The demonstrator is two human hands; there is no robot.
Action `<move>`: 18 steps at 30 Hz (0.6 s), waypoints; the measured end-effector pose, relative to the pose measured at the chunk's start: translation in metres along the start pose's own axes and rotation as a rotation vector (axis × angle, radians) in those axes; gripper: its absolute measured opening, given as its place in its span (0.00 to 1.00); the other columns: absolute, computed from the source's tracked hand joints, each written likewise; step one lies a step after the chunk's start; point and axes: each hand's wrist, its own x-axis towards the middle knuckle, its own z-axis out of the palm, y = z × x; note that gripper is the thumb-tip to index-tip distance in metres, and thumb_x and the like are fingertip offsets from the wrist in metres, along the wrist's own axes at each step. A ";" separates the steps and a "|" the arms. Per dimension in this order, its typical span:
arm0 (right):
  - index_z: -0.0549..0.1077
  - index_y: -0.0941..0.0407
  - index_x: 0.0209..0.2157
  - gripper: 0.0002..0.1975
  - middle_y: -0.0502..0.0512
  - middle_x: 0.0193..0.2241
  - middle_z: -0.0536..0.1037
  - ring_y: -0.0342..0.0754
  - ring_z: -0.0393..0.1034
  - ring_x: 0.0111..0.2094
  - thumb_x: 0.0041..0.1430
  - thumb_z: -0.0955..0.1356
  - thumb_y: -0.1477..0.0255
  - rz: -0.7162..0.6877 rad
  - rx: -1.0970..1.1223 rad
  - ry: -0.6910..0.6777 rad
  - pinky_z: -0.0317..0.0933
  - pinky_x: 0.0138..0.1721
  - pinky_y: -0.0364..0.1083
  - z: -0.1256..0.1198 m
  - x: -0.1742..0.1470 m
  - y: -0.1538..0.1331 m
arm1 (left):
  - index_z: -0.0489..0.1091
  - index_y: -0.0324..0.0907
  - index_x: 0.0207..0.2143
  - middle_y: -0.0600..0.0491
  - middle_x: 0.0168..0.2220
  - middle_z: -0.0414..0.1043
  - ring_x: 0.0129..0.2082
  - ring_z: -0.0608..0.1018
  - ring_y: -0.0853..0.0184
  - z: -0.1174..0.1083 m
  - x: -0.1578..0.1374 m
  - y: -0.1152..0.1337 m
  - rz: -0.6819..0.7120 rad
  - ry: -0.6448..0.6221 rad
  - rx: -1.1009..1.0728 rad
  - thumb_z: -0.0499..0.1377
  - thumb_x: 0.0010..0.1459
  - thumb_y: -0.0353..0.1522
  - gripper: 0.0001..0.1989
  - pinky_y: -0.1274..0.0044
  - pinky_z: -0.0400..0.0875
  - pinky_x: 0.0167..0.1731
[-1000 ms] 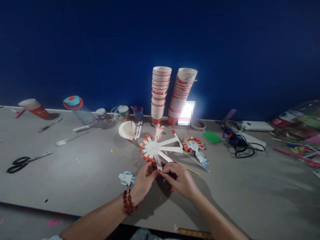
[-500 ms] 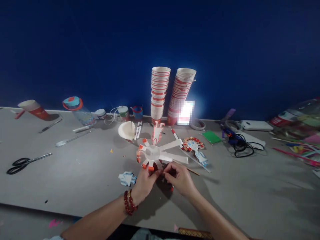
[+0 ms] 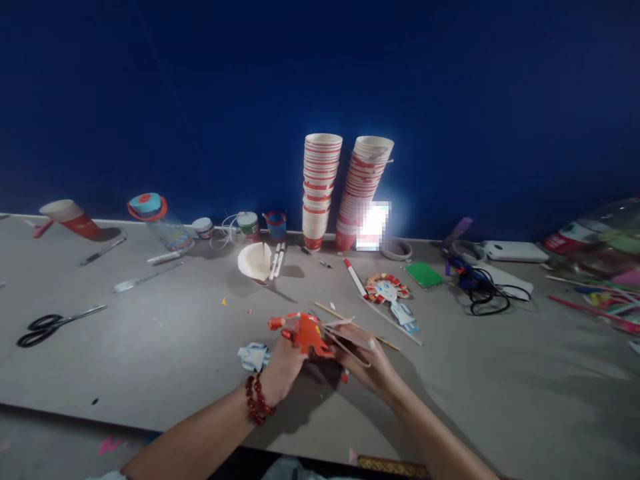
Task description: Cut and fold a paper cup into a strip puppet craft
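A paper cup cut into strips (image 3: pixel 309 333) is between my two hands, its red outer side now facing up. Some strips on its left are curled into small rolls. My left hand (image 3: pixel 286 365) grips it from the left, the fingertips partly hidden beneath it. On the other side, my right hand (image 3: pixel 367 357) is closed around the long pale strips, which run across its fingers. A cut-out paper figure in blue and white (image 3: pixel 254 357) lies just left of my left hand. Beyond my right hand is a thin wooden stick (image 3: pixel 330 311).
Two tall stacks of paper cups (image 3: pixel 320 193) stand by the blue wall. Black scissors (image 3: pixel 55 325) lie at the left, near a water bottle (image 3: pixel 163 227). A finished paper doll (image 3: pixel 387 290), a red marker (image 3: pixel 355 277), a green pad (image 3: pixel 423 274) and a cabled glue gun (image 3: pixel 465 273) are at the right.
The cut cup has been turned over, from its pale inside to its red outside, and lowered nearer the table. My right hand has shifted from a pinch below it onto the strips.
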 end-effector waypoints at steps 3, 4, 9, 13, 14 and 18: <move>0.74 0.55 0.33 0.11 0.54 0.32 0.78 0.49 0.72 0.34 0.65 0.65 0.64 -0.061 -0.130 -0.026 0.65 0.37 0.45 -0.007 0.001 -0.006 | 0.73 0.38 0.34 0.51 0.29 0.76 0.28 0.77 0.66 0.002 0.003 0.006 -0.203 0.011 -0.119 0.70 0.44 0.35 0.15 0.72 0.75 0.32; 0.74 0.55 0.34 0.10 0.54 0.32 0.78 0.49 0.72 0.34 0.65 0.65 0.65 -0.041 -0.155 -0.029 0.64 0.37 0.45 -0.008 0.001 -0.007 | 0.73 0.38 0.33 0.52 0.28 0.76 0.27 0.77 0.67 0.002 0.003 0.008 -0.254 0.013 -0.153 0.71 0.43 0.34 0.15 0.73 0.75 0.32; 0.70 0.54 0.35 0.08 0.52 0.31 0.76 0.48 0.71 0.34 0.67 0.62 0.69 -0.003 -0.234 -0.068 0.62 0.37 0.45 -0.001 0.001 -0.007 | 0.73 0.39 0.30 0.53 0.29 0.75 0.27 0.76 0.68 0.001 0.005 0.009 -0.243 -0.013 -0.139 0.71 0.43 0.36 0.14 0.74 0.74 0.34; 0.66 0.54 0.34 0.06 0.52 0.30 0.75 0.48 0.69 0.32 0.66 0.61 0.71 0.032 -0.213 -0.024 0.61 0.34 0.44 0.004 0.000 -0.006 | 0.72 0.39 0.29 0.56 0.26 0.73 0.27 0.76 0.67 0.000 0.006 0.002 -0.164 0.060 -0.046 0.71 0.43 0.39 0.16 0.73 0.74 0.34; 0.66 0.54 0.34 0.06 0.52 0.30 0.74 0.48 0.69 0.31 0.65 0.61 0.71 0.047 -0.203 -0.015 0.61 0.33 0.44 0.005 0.000 -0.006 | 0.72 0.39 0.30 0.57 0.26 0.73 0.27 0.76 0.67 0.000 0.006 0.000 -0.143 0.082 -0.023 0.71 0.43 0.39 0.16 0.73 0.74 0.34; 0.64 0.54 0.33 0.05 0.51 0.29 0.73 0.48 0.67 0.30 0.64 0.60 0.72 0.084 -0.183 0.018 0.60 0.32 0.44 0.006 -0.001 -0.005 | 0.72 0.39 0.31 0.55 0.27 0.73 0.28 0.76 0.67 -0.001 0.004 -0.003 -0.074 0.081 0.063 0.69 0.46 0.39 0.15 0.74 0.73 0.35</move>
